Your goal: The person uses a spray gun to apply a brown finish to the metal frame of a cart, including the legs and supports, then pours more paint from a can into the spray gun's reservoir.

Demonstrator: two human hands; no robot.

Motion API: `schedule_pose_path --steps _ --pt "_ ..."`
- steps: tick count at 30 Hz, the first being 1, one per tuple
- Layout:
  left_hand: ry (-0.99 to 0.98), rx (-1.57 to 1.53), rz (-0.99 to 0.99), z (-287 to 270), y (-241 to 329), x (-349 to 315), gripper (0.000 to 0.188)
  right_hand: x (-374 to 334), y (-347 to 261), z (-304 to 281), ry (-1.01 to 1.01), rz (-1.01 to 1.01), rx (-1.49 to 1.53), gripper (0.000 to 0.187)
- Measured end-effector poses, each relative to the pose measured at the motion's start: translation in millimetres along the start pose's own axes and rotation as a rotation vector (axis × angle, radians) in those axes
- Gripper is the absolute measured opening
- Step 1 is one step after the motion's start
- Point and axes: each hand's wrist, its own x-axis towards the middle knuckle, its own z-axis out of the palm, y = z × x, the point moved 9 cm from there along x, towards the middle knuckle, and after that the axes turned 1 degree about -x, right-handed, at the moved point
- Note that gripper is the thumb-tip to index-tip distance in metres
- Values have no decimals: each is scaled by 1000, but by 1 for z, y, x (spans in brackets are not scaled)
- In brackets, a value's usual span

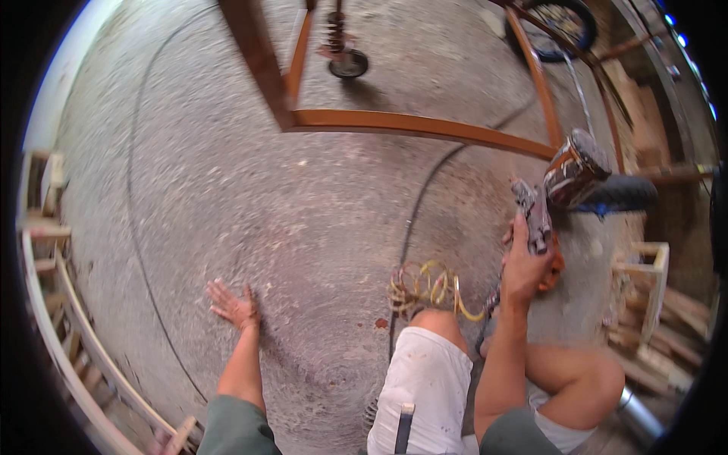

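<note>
My right hand (525, 269) is wrapped round the grip of a paint-stained spray gun (537, 216). A cup (578, 168) streaked with dark and reddish-brown paint sits at the gun's far end, close to the lower right corner of an orange-brown metal frame (409, 123). Over on the left, my left hand (233, 305) holds nothing, its fingers spread above or on the concrete floor (303, 205); whether it touches the floor I cannot tell. A coiled yellow air hose (432, 287) lies by my knee, below and left of the gun.
A dark cable (139, 189) curves along the left floor, and a black hose (425, 189) runs under the frame. A caster wheel (349, 64) stands within it. Spoked wheel (557, 30) at far right, dark tire (622, 194) near the cup. Wooden pieces (660, 318) line the right; a wooden rack (83, 341) the left.
</note>
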Motion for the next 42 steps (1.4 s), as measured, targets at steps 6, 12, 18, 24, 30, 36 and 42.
schedule_pose_path --steps 6,12,18,24,30,36,42 --pt "-22 -84 -9 -14 7 -1 104 -72 -32 43 -428 -24 65 36" --pt "38 -177 1 -25 1 -6 103 -137 -81 103 -746 -370 187 44" --pt "46 -233 -3 -26 6 -9 102 -146 -125 112 -717 -727 96 47" --pt "80 -245 1 -25 1 -9 101 -135 -205 59 -584 -853 196 44" --pt "65 -279 -7 -29 4 -11 100 -126 -267 0 -431 -925 408 29" --pt "59 -247 -25 -30 0 -14 96 -131 -216 21 -599 -833 265 41" --pt "19 -232 -24 -24 8 -12 96 -129 -97 17 -769 -537 76 43"
